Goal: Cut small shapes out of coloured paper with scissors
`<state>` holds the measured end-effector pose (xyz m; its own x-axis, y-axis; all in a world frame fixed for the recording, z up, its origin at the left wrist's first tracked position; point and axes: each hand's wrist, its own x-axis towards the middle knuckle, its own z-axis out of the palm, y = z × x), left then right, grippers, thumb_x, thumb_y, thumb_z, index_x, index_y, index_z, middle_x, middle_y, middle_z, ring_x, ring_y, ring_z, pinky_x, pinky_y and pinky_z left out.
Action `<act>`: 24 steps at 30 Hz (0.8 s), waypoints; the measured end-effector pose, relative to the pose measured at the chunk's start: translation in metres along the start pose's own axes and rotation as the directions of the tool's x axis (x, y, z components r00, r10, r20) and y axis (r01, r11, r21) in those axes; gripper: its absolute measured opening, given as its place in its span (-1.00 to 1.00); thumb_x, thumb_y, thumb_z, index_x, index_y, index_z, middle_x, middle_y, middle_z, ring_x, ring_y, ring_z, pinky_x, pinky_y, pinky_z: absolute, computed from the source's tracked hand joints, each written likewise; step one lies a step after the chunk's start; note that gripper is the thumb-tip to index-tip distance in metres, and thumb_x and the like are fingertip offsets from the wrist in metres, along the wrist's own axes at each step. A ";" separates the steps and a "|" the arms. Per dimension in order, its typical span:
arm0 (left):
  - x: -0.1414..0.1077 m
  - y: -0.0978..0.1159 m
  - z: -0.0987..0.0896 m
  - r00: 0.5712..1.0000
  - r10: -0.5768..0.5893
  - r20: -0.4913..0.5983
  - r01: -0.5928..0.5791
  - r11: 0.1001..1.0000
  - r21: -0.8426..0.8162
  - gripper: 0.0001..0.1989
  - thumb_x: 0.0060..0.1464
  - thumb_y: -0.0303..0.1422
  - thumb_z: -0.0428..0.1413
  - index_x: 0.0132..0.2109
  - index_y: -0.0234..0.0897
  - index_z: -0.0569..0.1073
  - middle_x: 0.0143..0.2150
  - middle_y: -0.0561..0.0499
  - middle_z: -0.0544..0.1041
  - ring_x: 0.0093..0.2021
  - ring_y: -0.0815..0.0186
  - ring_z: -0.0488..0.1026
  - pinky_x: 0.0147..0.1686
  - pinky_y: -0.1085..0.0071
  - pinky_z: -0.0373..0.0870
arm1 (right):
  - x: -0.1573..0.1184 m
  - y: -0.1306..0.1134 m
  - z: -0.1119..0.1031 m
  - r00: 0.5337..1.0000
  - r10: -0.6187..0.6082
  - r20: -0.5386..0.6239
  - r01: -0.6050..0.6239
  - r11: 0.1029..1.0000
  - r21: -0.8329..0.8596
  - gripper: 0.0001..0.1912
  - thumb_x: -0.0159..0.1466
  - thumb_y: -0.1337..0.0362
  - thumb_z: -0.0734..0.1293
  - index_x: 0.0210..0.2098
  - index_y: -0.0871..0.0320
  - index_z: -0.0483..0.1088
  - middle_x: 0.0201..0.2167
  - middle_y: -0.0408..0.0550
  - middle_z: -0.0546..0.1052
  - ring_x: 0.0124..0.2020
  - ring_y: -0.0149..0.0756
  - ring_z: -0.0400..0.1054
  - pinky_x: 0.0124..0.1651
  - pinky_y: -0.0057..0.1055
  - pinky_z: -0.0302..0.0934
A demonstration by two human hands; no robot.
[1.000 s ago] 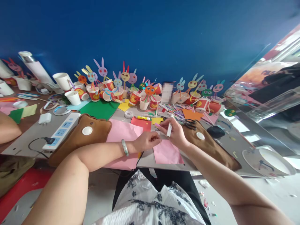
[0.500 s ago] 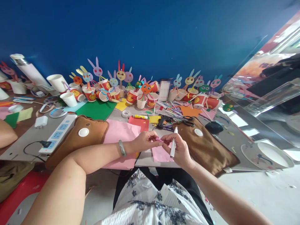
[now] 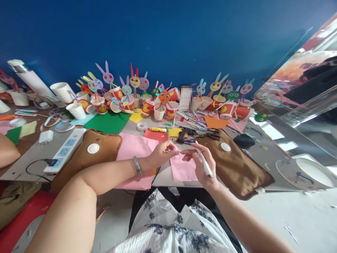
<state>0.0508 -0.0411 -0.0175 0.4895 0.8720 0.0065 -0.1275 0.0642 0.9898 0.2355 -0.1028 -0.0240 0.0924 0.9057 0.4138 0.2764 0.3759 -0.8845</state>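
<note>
Over the table's front middle, my left hand (image 3: 161, 154) pinches a small pink piece (image 3: 175, 149), probably paper, between thumb and fingertips. Most of the piece is hidden by the fingers. My right hand (image 3: 206, 161) holds a white marker (image 3: 205, 164), which lies slanted across the palm. Its fingers reach left, close to the pink piece; whether they touch it I cannot tell. Below the hands lies a pink paper sheet (image 3: 183, 171). A larger pink sheet (image 3: 135, 149) lies under my left forearm.
Brown cushion-like bags (image 3: 242, 172) flank the hands. A power strip (image 3: 63, 151) is on the left. Behind are a black glue gun (image 3: 183, 135), scissors (image 3: 213, 133), a yellow glue stick (image 3: 158, 129) and several paper cups (image 3: 159, 113) with rabbit-faced sticks. Another person's arm (image 3: 7, 149) shows at far left.
My right fingers have drawn slightly back from the pink piece. The marker has swung from nearly upright to a slant, its lower end now pointing right. My left hand keeps its pinch.
</note>
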 end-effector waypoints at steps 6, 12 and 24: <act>0.008 0.005 -0.006 0.972 -0.211 0.102 0.231 0.936 -0.264 -0.64 0.01 -0.12 0.27 -0.32 -0.36 0.41 -0.47 0.14 0.37 -0.63 0.60 0.12 -0.60 0.52 -0.02 | -0.005 -0.013 -0.014 0.995 -0.101 0.011 0.100 0.960 -0.262 -0.64 0.42 0.04 0.19 -0.09 0.07 0.55 -0.43 -0.03 0.58 -0.48 -0.24 0.44 -0.39 -0.30 0.35; 0.011 0.008 -0.007 0.948 -0.282 0.147 0.318 0.847 -0.426 -0.80 -0.06 -0.29 0.22 -0.33 -0.34 0.43 -0.50 0.13 0.38 -0.66 0.60 0.10 -0.60 0.53 0.02 | -0.014 -0.015 -0.003 0.983 -0.182 -0.027 0.156 0.899 -0.408 -0.94 0.29 0.21 0.32 -0.25 0.03 0.39 -0.47 -0.10 0.56 -0.53 -0.28 0.43 -0.43 -0.35 0.34; 0.010 0.008 -0.007 0.955 -0.248 0.163 0.294 0.867 -0.402 -0.78 -0.11 -0.28 0.20 -0.33 -0.35 0.47 -0.49 0.10 0.44 -0.65 0.59 0.09 -0.60 0.51 0.00 | -0.017 -0.004 0.001 0.998 -0.065 -0.020 0.058 0.968 -0.242 -0.86 0.32 0.15 0.36 -0.24 0.05 0.33 -0.48 -0.09 0.56 -0.52 -0.27 0.44 -0.47 -0.34 0.32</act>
<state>0.0488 -0.0281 -0.0101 0.6401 0.7373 -0.2160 -0.3134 0.5073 0.8028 0.2323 -0.1192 -0.0274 0.0929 0.8754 0.4744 0.5048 0.3692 -0.7803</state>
